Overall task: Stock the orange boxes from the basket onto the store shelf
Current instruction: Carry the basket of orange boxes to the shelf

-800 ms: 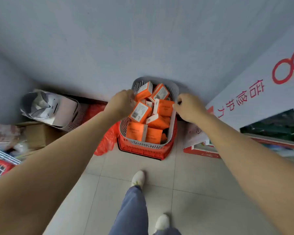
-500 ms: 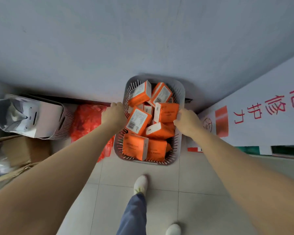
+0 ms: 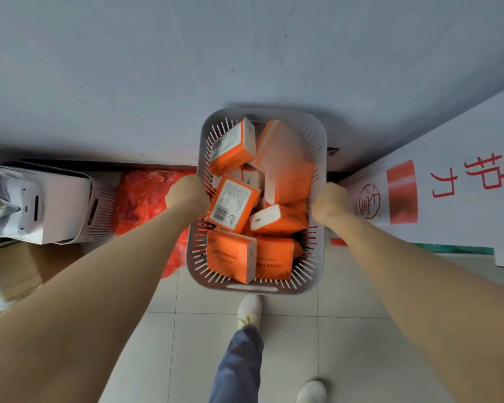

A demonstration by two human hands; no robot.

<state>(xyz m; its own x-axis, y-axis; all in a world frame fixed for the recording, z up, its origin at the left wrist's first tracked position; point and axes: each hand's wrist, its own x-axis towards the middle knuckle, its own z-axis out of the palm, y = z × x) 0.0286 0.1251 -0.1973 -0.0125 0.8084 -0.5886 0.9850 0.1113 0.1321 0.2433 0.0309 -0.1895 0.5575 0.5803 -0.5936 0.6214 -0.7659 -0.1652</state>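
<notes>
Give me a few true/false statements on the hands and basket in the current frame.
1. The left hand and right hand each grip a side of the grey basket. True.
2. The basket is empty. False: orange boxes fill it.
3. The left hand holds a box. False: it grips only the basket's rim.
4. A red bag lies beside the basket, on the left hand's side. True.

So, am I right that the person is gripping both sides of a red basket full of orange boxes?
Not quite: the basket is pale grey, not red, as the head view shows. The rest holds: the left hand and the right hand grip its two sides, and it is full of orange boxes.
</notes>
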